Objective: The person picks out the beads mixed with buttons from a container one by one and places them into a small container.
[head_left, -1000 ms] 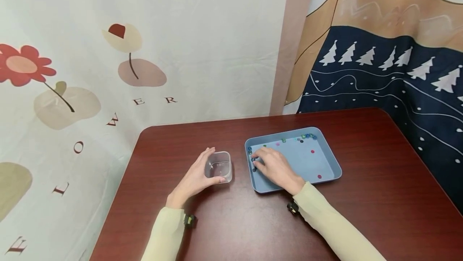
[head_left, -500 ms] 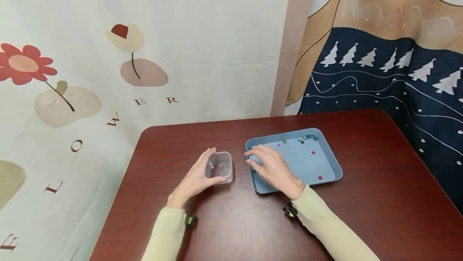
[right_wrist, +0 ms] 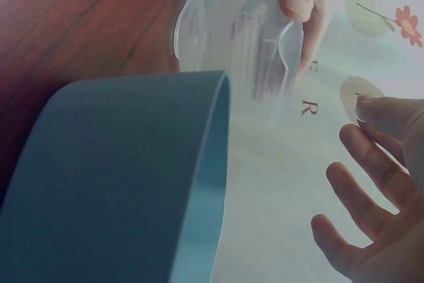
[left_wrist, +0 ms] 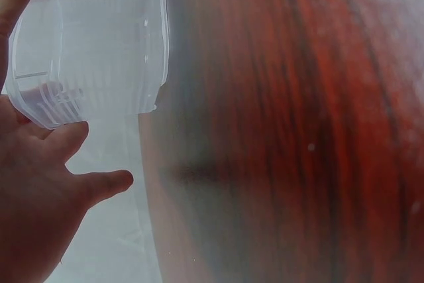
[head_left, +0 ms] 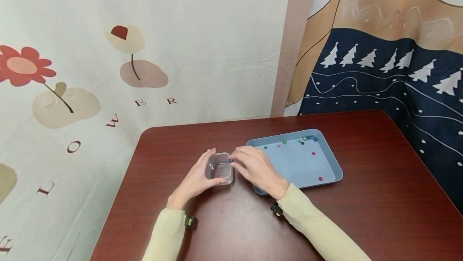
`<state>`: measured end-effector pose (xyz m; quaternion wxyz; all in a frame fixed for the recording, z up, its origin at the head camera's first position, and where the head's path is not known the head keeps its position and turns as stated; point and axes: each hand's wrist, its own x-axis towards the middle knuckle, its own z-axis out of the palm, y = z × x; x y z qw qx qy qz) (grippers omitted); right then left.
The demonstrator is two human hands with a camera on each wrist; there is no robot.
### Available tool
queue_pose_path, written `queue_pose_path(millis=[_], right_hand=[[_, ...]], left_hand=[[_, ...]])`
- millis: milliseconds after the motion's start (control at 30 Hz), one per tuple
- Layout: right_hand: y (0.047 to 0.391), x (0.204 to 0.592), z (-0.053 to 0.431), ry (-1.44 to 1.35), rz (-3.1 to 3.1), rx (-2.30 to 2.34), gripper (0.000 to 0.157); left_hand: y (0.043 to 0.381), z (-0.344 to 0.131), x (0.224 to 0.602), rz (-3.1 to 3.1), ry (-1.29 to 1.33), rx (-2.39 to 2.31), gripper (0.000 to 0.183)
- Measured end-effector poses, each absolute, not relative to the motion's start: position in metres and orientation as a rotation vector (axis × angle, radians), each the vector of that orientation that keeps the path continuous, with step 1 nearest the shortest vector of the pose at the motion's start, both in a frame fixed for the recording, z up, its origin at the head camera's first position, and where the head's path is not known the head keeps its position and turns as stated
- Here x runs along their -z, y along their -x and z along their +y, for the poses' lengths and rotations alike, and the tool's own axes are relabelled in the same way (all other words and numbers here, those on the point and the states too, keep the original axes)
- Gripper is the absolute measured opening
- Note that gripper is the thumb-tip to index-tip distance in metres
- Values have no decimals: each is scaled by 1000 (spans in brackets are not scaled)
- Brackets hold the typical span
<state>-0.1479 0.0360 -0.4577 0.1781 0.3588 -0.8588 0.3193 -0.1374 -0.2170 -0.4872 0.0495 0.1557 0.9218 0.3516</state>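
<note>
A small, square, clear plastic container (head_left: 220,170) stands on the table at the left of the tray. My left hand (head_left: 195,178) holds it, thumb at the near side and fingers at the far left side. Between thumb and index fingertip of my right hand (head_left: 257,169) is a small dark blue bead (head_left: 230,160), right at the container's right rim. Spread behind that pinch are the other right fingers (right_wrist: 358,197) in the right wrist view. The blue tray (head_left: 304,168) lies under the right hand, its left part hidden by it.
Several small coloured round pieces lie in the tray, most along its far edge, with a red one (head_left: 320,179) near the front. The dark red wooden table (head_left: 231,229) meets a printed cloth (head_left: 217,52) behind.
My right hand has lifted from the tray's left side and moved left to the container, carrying the blue bead. The left hand and container stay in place.
</note>
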Motion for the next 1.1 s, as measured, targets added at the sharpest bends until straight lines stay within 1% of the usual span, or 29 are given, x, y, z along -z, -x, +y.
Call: queue_pose_path(millis=[567, 867, 1100], right_hand=[[161, 465, 17, -1170, -2440, -670, 16], [162, 471, 15, -1157, -2509, -649, 20], [160, 463, 26, -1146, -2528, -732, 25]], left_hand=[[136, -216, 484, 2803, -466, -1067, 109], [137, -216, 485, 2801, -472, -1072, 109], [137, -216, 486, 2807, -471, -1073, 109]])
